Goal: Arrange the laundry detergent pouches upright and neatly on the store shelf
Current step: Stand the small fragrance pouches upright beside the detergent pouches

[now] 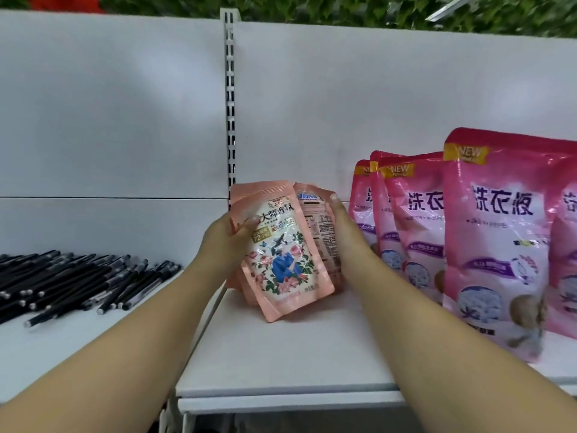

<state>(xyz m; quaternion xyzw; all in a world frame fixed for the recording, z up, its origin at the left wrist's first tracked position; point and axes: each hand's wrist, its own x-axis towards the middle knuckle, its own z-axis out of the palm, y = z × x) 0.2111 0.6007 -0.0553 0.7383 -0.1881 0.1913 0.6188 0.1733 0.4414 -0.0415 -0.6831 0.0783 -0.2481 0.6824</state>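
Peach floral pouches (282,245), black pens (78,276)

**Open shelf front, crowded flanks**

Bare white shelf (281,354) lies open in front of the peach pouches (281,245), which both hands hold at mid-shelf. Tall pink bags (493,245) wall off the right side, seemingly several deep. Black pens (78,279) cover the neighbouring shelf to the left. The slotted upright (231,104) and back panel (343,104) close the rear.
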